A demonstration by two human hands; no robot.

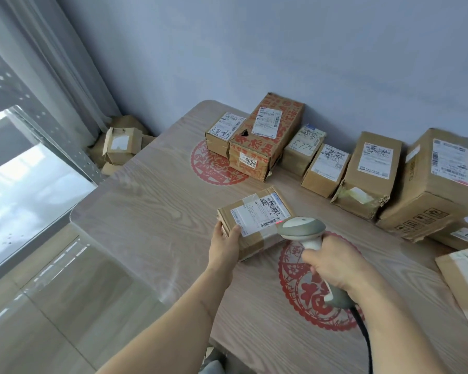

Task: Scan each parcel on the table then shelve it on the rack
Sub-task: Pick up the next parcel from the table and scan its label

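Note:
A small flat cardboard parcel (254, 220) with a white shipping label lies on the wooden table (146, 206). My left hand (224, 245) grips its near left corner, thumb on the label. In my right hand (333, 263) is a grey and white barcode scanner (303, 229), its head right over the label's barcode. A red light spot shows on the label beside the scanner's head. Several more cardboard parcels (368, 168) stand in a row along the table's far edge by the wall.
A grey metal rack upright (52, 130) runs along the left. More boxes (120, 144) are piled on the floor in the corner. Another parcel (465, 276) lies at the table's right edge. The scanner's black cable (362, 336) trails toward me.

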